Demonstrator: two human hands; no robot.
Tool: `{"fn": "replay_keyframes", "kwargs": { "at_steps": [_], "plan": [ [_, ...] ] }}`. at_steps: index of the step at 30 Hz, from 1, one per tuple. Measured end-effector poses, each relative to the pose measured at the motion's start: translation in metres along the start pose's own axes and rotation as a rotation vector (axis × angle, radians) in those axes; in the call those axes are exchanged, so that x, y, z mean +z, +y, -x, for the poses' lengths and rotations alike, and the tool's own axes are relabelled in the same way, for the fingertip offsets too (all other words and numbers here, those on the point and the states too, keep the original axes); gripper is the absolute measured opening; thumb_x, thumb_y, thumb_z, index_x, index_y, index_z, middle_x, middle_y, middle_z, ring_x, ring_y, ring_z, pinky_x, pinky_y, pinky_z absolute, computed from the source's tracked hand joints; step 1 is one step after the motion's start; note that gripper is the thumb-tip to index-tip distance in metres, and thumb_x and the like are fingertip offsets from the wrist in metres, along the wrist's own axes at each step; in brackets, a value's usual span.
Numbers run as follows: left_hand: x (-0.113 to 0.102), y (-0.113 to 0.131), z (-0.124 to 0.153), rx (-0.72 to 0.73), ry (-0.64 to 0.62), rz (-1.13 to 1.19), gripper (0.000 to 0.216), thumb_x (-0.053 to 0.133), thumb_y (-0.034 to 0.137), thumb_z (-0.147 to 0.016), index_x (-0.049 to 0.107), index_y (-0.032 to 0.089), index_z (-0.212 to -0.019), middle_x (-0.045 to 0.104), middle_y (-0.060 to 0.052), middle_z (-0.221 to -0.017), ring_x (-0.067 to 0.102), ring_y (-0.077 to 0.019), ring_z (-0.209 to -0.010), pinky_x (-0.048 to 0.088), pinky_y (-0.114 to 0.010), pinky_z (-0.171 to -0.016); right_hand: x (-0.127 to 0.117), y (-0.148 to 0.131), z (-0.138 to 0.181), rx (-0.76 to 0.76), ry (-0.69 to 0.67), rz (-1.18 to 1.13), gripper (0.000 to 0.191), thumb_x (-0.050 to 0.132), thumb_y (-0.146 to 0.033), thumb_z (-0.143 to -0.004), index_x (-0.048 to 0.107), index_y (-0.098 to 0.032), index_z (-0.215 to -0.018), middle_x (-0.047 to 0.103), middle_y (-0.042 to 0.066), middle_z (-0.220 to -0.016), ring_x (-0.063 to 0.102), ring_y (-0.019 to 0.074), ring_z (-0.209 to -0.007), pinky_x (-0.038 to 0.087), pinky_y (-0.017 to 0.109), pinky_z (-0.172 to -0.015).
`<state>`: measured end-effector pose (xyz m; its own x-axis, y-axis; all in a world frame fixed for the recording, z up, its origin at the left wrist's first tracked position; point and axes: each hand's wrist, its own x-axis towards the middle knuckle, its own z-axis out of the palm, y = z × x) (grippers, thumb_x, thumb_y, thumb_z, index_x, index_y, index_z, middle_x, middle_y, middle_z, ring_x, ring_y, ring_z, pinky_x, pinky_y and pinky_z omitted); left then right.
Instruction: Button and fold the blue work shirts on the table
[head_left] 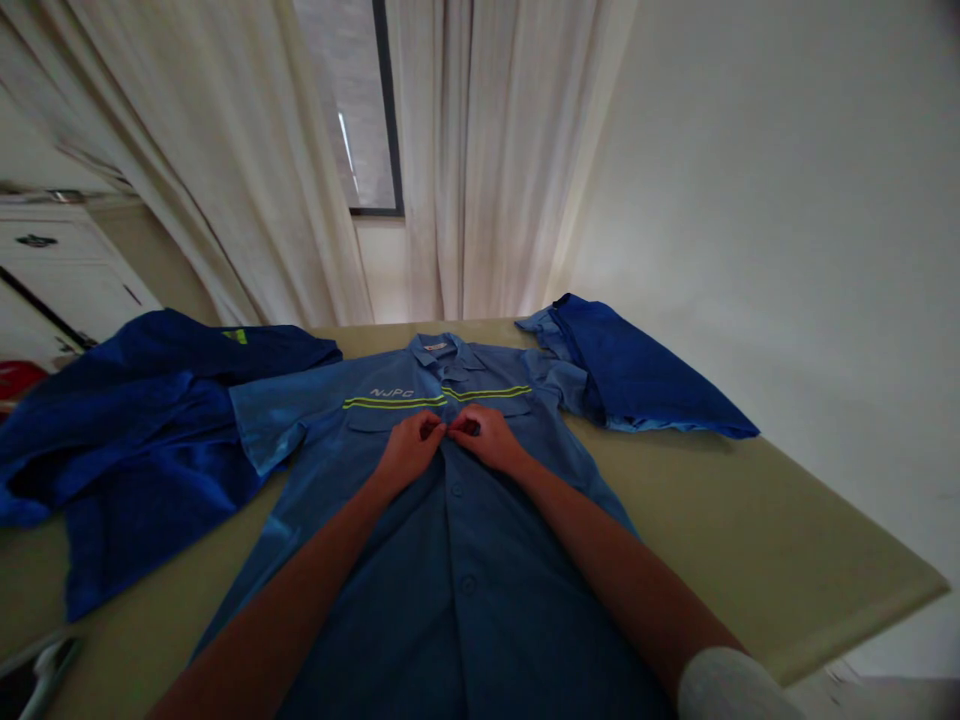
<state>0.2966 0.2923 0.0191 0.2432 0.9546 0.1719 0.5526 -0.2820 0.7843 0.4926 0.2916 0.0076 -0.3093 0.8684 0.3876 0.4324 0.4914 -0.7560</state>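
A blue short-sleeved work shirt (397, 590) lies face up, its collar toward the far edge of the table. Yellow stripes and the letters NJPC cross its chest. My left hand (411, 447) pinches the front placket just below the stripes. Right beside it, my right hand (486, 436) pinches the same placket, the fingertips of both hands almost meeting. Whatever small part sits between the fingers is hidden. Lower down the placket, a button (457, 490) and another button (469, 585) show, both lying on the closed front.
Dark blue garments (165, 430) lie heaped at the left. Another folded blue garment (637, 365) is at the back right, against the shirt's sleeve. The pale table (795, 540) ends near a white wall. Curtains (495, 150) hang behind; a white cabinet (67, 250) stands far left.
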Motion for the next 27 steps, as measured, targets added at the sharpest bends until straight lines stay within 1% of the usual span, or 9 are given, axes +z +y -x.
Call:
{"fn": "replay_keyframes", "kwargs": {
  "at_steps": [4,8,10,15,20,23,27],
  "plan": [
    [0.003,-0.007,-0.003,-0.022,0.003,0.022,0.021,0.059,0.038,-0.086,0.071,0.021,-0.089,0.078,-0.005,-0.089,0.073,-0.0238,-0.084,0.053,-0.033,-0.078,0.000,-0.001,0.000,-0.017,-0.003,0.015,0.008,0.078,-0.013,-0.085,0.072,-0.017,-0.081,0.064,-0.001,-0.077,0.060,0.0136,-0.069,0.046,0.023,-0.067],
    [0.001,-0.011,-0.006,-0.028,-0.078,0.022,0.026,0.060,0.042,-0.086,0.073,0.020,-0.085,0.077,-0.005,-0.085,0.072,-0.0238,-0.081,0.052,-0.032,-0.074,0.001,-0.004,0.001,-0.002,-0.017,0.034,0.007,0.077,-0.012,-0.085,0.073,-0.016,-0.085,0.065,0.000,-0.079,0.061,0.0133,-0.069,0.046,0.023,-0.067],
    [0.000,-0.012,-0.007,-0.028,-0.094,0.016,0.027,0.059,0.043,-0.086,0.073,0.020,-0.083,0.076,-0.004,-0.081,0.070,-0.0231,-0.079,0.050,-0.032,-0.071,0.001,-0.006,0.001,0.007,-0.019,0.049,0.007,0.077,-0.011,-0.085,0.072,-0.016,-0.085,0.064,-0.001,-0.079,0.061,0.0129,-0.069,0.046,0.023,-0.067],
    [0.000,-0.012,-0.006,-0.030,-0.046,-0.012,0.024,0.060,0.041,-0.087,0.072,0.021,-0.083,0.075,-0.003,-0.080,0.070,-0.0213,-0.077,0.050,-0.031,-0.071,0.004,-0.009,0.000,0.052,-0.020,0.099,0.009,0.076,-0.010,-0.084,0.070,-0.017,-0.085,0.064,-0.001,-0.080,0.060,0.0128,-0.069,0.046,0.024,-0.068],
    [0.007,-0.014,-0.005,-0.110,0.007,0.123,0.018,0.066,0.035,-0.084,0.074,0.021,-0.090,0.079,-0.004,-0.091,0.074,-0.0221,-0.087,0.056,-0.032,-0.079,0.005,-0.010,-0.001,0.084,-0.045,0.131,0.012,0.076,-0.009,-0.081,0.069,-0.017,-0.086,0.065,-0.001,-0.081,0.060,0.0135,-0.070,0.044,0.024,-0.068],
    [0.009,-0.013,-0.004,-0.147,0.032,0.152,0.016,0.068,0.031,-0.082,0.075,0.020,-0.091,0.080,-0.005,-0.091,0.075,-0.0225,-0.087,0.057,-0.032,-0.080,0.005,-0.012,-0.001,0.077,-0.047,0.155,0.013,0.076,-0.008,-0.079,0.068,-0.017,-0.085,0.064,-0.001,-0.080,0.059,0.0136,-0.069,0.043,0.024,-0.067],
    [0.010,-0.009,-0.003,-0.143,0.033,0.166,0.016,0.068,0.028,-0.082,0.074,0.018,-0.093,0.080,-0.006,-0.092,0.075,-0.0222,-0.087,0.058,-0.033,-0.081,0.004,-0.013,-0.001,0.094,-0.044,0.126,0.010,0.076,-0.012,-0.080,0.068,-0.017,-0.085,0.065,-0.001,-0.077,0.059,0.0136,-0.068,0.043,0.024,-0.065]
  ]
}}
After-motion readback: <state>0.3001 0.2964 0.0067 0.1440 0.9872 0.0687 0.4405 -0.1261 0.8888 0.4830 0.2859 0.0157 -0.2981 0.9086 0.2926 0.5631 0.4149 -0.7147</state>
